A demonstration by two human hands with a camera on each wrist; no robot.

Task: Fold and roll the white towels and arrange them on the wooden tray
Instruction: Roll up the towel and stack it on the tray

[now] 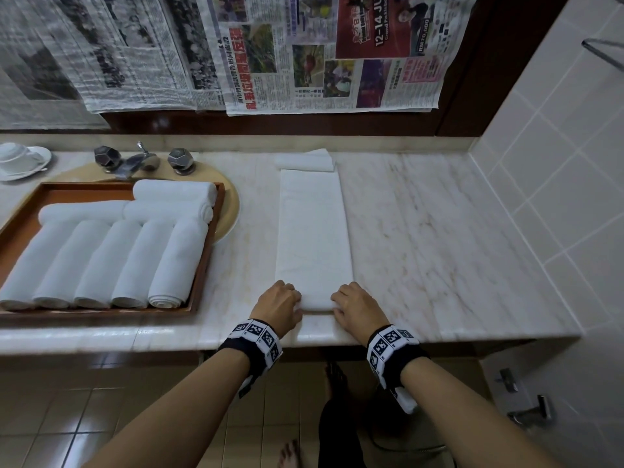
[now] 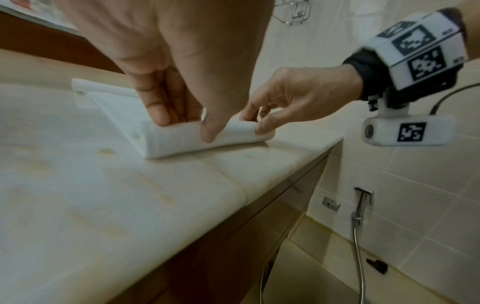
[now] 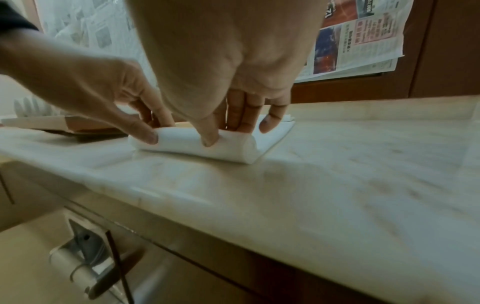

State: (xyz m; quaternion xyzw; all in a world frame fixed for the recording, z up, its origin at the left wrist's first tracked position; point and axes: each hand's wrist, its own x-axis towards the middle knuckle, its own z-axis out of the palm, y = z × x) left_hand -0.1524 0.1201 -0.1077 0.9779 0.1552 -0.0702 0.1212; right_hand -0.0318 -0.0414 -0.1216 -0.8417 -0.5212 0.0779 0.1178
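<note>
A long white towel [image 1: 312,231] folded into a narrow strip lies on the marble counter, running away from me. Its near end is curled into a small roll [image 2: 197,139] [image 3: 197,146]. My left hand [image 1: 280,304] pinches the roll's left end between thumb and fingers. My right hand [image 1: 354,307] pinches its right end the same way. To the left, the wooden tray [image 1: 206,265] holds several rolled white towels [image 1: 135,258]. One more folded towel [image 1: 305,160] lies at the strip's far end.
Faucet handles [image 1: 145,158] stand behind the tray over a round basin rim [image 1: 231,211]. A cup and saucer [image 1: 20,160] sit at far left. Newspapers [image 1: 236,52] cover the back wall. Bare marble [image 1: 439,231] stretches right to a tiled wall.
</note>
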